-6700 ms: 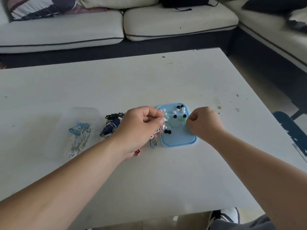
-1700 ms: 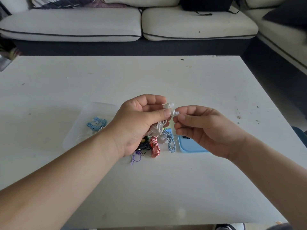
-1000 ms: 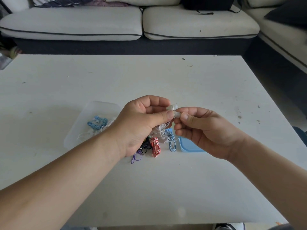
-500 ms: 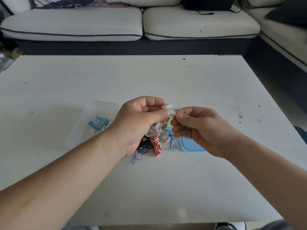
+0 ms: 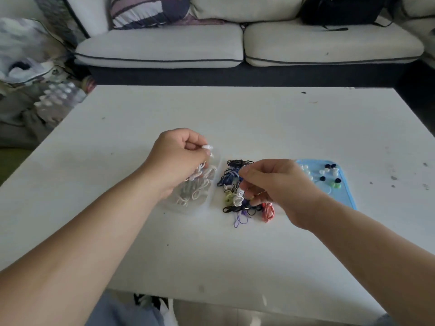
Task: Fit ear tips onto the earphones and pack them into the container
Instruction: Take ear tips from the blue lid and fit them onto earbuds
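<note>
Hands have split apart: left hand (image 5: 179, 158) pinches the tipped white earphones (image 5: 207, 147) right over the container (image 5: 188, 211), so that pair's nearly packed. Right hand (image 5: 277, 184) curls into the pile (image 5: 235, 175) just right of the container, can't tell if it's grabbed the next one yet.

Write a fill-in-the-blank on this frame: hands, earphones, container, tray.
1. The left hand holds a ____ earphone set above the clear container.
2. The loose ear tips lie on a tray whose colour is ____.
3. The right hand is over the pile of coiled earphones, which lies between the clear container and the ____.

Missing words: white; blue; tray.
</note>
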